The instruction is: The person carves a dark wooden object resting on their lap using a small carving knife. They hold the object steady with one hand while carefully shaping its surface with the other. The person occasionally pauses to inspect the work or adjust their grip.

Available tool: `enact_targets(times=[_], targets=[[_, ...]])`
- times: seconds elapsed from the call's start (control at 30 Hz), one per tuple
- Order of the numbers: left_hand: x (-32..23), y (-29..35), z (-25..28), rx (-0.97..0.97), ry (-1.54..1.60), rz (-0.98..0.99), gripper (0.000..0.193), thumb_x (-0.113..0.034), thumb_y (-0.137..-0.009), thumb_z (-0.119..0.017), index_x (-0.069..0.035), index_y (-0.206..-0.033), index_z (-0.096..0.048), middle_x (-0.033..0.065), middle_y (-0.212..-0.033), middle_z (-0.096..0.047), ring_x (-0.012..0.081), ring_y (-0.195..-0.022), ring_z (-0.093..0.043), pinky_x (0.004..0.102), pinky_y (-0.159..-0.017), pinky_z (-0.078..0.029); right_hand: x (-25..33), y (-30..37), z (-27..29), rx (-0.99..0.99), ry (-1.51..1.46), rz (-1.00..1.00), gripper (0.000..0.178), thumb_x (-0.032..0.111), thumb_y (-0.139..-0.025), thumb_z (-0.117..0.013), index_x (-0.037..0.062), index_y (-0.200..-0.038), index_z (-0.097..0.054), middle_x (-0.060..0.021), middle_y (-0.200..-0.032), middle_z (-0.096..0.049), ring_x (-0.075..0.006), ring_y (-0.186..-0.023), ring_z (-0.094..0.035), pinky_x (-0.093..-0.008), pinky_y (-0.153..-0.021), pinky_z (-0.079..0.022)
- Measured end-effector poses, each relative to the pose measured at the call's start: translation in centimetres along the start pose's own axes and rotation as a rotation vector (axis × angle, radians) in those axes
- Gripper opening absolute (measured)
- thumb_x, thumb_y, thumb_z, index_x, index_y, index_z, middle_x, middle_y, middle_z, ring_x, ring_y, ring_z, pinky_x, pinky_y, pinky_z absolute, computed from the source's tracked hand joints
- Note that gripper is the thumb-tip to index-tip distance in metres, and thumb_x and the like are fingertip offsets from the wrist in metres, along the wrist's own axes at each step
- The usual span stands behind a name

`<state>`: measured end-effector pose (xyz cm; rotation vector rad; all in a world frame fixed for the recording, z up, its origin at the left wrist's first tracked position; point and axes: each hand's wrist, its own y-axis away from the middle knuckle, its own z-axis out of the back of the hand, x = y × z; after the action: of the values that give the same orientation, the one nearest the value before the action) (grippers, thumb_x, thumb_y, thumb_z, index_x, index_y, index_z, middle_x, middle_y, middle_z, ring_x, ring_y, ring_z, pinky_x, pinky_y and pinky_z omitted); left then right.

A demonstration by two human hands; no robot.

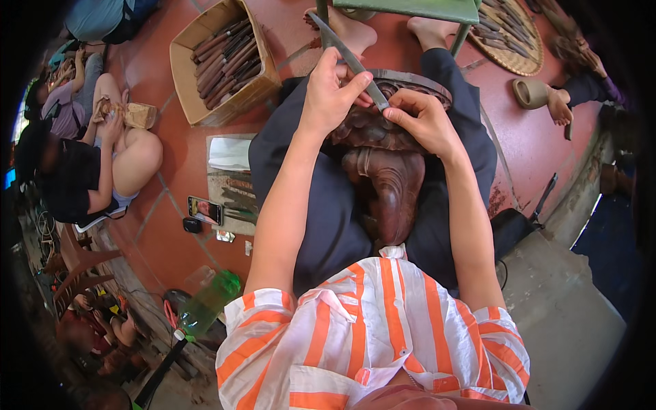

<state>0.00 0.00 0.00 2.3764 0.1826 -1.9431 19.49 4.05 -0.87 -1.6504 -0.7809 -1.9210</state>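
A long, flat grey strip (pixel 350 60) with a tapered far end slants between my hands; whether it is a metal file or folded abrasive I cannot tell. My left hand (pixel 333 87) is closed around its middle, thumb on top. My right hand (pixel 420 119) pinches its near end between thumb and fingers. Below both hands, a dark brown carved wooden piece (pixel 393 181) rests between my knees. Its curved, leg-like part points toward me, and my hands partly hide the carved top.
A cardboard box (pixel 181 75) of handled tools stands at the left. By my left knee lie a phone (pixel 205 210), a white cloth (pixel 229 153) and several files (pixel 240 205). A green stool (pixel 424 8) is ahead, a woven tray (pixel 540 65) far right. Other people sit left and right.
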Motion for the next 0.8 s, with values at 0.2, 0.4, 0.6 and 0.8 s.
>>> enact_targets(times=[0.2,0.4,0.6,0.8], targets=[[-1.2,-2.1,1.2,-0.003,-0.152,-0.091,0.028,-0.003,-0.088,-0.064,0.002,-0.110,-0.048,0.0087,-0.077,-0.063,0.0133,-0.059,-0.063,0.0243,-0.052,-0.054,-0.1,-2.6,-1.5,-0.170,0.123,0.063,0.017,0.013,-0.087,-0.068,-0.0026,-0.085,-0.060,0.0025,-0.072,-0.057,-0.0038,-0.070,-0.048,-0.0224,-0.062,-0.041],[-0.5,-1.8,0.0,0.009,-0.143,-0.040,0.028,-0.003,-0.088,-0.063,0.003,-0.110,-0.048,0.0059,-0.074,-0.061,0.0110,-0.057,-0.061,0.0228,-0.051,-0.053,-0.2,-1.1,-0.9,-0.090,0.011,-0.012,0.017,0.013,-0.088,-0.067,-0.0020,-0.084,-0.060,0.0036,-0.072,-0.055,-0.0032,-0.069,-0.046,-0.0218,-0.061,-0.040],[-0.9,-1.3,-0.6,0.021,-0.040,-0.012,0.027,-0.003,-0.088,-0.063,0.004,-0.110,-0.047,0.0070,-0.074,-0.061,0.0113,-0.057,-0.061,0.0230,-0.051,-0.053,0.1,-0.2,-0.4,-0.032,-0.147,-0.016,0.017,0.012,-0.089,-0.066,-0.0025,-0.085,-0.057,0.0039,-0.077,-0.056,-0.0034,-0.071,-0.046,-0.0223,-0.062,-0.041],[0.6,-1.1,-0.6,-0.086,-0.118,-0.116,0.026,-0.003,-0.089,-0.063,0.003,-0.108,-0.047,0.0079,-0.073,-0.063,0.0118,-0.057,-0.062,0.0236,-0.051,-0.054,0.0,-0.7,-1.4,-0.187,0.208,-0.024,0.017,0.012,-0.089,-0.066,-0.0026,-0.085,-0.059,0.0019,-0.074,-0.057,-0.0051,-0.069,-0.049,-0.0243,-0.064,-0.043]])
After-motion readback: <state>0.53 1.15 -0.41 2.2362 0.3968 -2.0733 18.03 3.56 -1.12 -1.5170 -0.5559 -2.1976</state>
